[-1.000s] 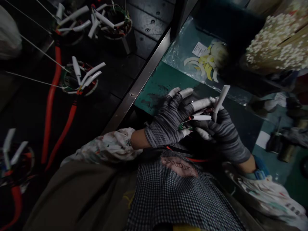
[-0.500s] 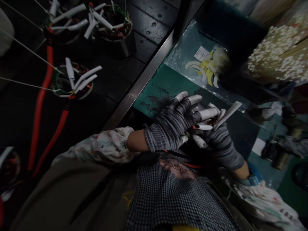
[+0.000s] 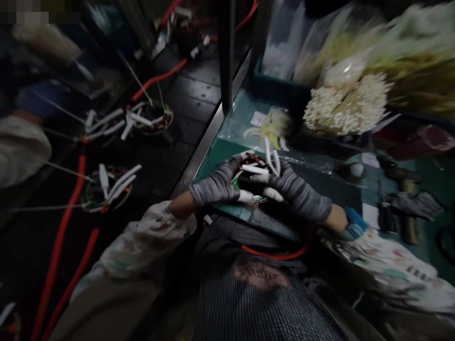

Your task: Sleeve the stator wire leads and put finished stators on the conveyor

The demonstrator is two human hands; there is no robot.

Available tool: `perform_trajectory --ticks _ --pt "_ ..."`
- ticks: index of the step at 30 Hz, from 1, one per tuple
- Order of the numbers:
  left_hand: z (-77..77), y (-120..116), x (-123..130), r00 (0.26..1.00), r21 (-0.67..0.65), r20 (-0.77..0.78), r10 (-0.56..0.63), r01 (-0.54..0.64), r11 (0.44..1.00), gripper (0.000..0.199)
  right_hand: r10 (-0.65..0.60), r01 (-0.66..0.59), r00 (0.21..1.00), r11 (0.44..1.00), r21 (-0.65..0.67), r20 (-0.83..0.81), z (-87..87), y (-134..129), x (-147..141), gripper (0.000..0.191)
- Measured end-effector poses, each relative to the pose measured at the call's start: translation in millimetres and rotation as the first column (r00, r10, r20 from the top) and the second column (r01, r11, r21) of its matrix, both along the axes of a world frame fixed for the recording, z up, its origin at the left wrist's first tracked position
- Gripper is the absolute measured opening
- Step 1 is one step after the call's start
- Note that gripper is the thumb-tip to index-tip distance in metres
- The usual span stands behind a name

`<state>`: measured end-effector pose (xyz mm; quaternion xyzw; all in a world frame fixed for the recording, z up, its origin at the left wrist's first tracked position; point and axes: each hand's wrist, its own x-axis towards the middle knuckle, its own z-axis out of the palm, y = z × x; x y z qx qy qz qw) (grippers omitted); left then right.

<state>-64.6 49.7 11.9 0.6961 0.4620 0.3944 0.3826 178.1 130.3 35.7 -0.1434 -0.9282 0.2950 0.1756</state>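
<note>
A motor stator (image 3: 248,181), a ring of copper windings with white sleeved leads (image 3: 272,158), is held between both hands above the near edge of the green bench mat. Wrapped around its left side is my left hand (image 3: 220,183), in a grey striped glove with white fingertips. My right hand (image 3: 296,192), gloved the same way, grips the right side, with the leads sticking up beside its fingers. A red sleeved cable (image 3: 277,255) loops below, over my checked apron; where it joins is hidden.
Several similar stators (image 3: 108,189) with red cables and strings stand on the dark rollers at left. A co-worker's sleeve (image 3: 23,151) shows there. Yellow and white insulation pieces (image 3: 272,130), white-tipped bundles (image 3: 348,104) and a screwdriver (image 3: 387,215) lie on the bench. A metal post (image 3: 227,52) rises behind.
My hands have spread to opposite sides of the stator, whose open ring now faces up. My left hand no longer covers its top. The view has shifted, bringing a co-worker's arm in at left.
</note>
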Motion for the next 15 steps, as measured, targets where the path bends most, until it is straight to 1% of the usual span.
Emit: perform_trajectory --ticks 1,2,3,4,5,6,7,8,9,10,11,12,13,14,15 --pt "1.3 2 -6 1.000 -0.021 -0.011 -0.008 0.008 1.000 0.096 0.008 -0.009 1.000 1.000 -0.029 -0.031 -0.5 6 -5 0.037" --pt "3.5 3 -10 0.998 -0.022 -0.057 0.015 -0.017 1.000 0.097 0.011 -0.015 0.998 0.998 -0.063 -0.062 -2.2 11 -11 0.036" --pt "6.6 1 -12 0.986 0.010 -0.137 0.091 -0.090 0.996 0.098 0.010 -0.020 0.995 0.994 -0.104 -0.094 -5.2 15 -15 0.036" --pt "10.5 -3 -12 0.942 0.106 -0.232 0.241 -0.222 0.969 0.101 -0.002 -0.017 0.992 0.989 -0.149 -0.129 -9.1 17 -19 0.036" --pt "15.2 -8 -10 0.868 0.231 -0.320 0.379 -0.316 0.920 0.101 -0.035 0.003 0.986 0.981 -0.193 -0.163 -13.8 17 -22 0.035" --pt "20.5 -13 -6 0.807 0.299 -0.422 0.414 -0.306 0.904 0.087 -0.083 0.037 0.978 0.973 -0.229 -0.194 -19.0 17 -24 0.034" --pt "26.6 -18 0 0.766 0.342 -0.526 0.369 -0.207 0.916 0.063 -0.138 0.079 0.965 0.964 -0.255 -0.224 -24.4 15 -25 0.033" --pt "33.0 -22 6 0.716 0.344 -0.627 0.307 -0.098 0.934 0.042 -0.197 0.128 0.947 0.955 -0.267 -0.252 -29.4 14 -25 0.033" --pt "39.4 -25 13 0.658 0.315 -0.716 0.235 0.004 0.949 0.027 -0.245 0.171 0.930 0.949 -0.265 -0.276 -33.6 12 -22 0.034" --pt "45.2 -27 20 0.599 0.282 -0.780 0.181 0.079 0.956 0.020 -0.274 0.203 0.916 0.946 -0.251 -0.292 -36.4 11 -18 0.035" --pt "49.9 -29 26 0.545 0.255 -0.824 0.151 0.118 0.960 0.018 -0.292 0.224 0.907 0.944 -0.240 -0.303 -37.6 11 -11 0.035" --pt "52.8 -31 31 0.498 0.241 -0.855 0.145 0.135 0.961 0.016 -0.326 0.262 0.891 0.937 -0.229 -0.315 -36.8 13 -2 0.035" --pt "53.8 -34 35 0.454 0.240 -0.878 0.151 0.145 0.960 0.018 -0.392 0.340 0.858 0.918 -0.206 -0.330 -34.0 18 9 0.034" --pt "52.8 -37 36 0.413 0.252 -0.895 0.168 0.157 0.955 0.021 -0.484 0.461 0.803 0.874 -0.153 -0.347 -29.5 24 21 0.032" --pt "50.1 -40 36 0.373 0.269 -0.908 0.189 0.174 0.947 0.025 -0.586 0.601 0.719 0.794 -0.091 -0.374 -23.7 33 35 0.029"
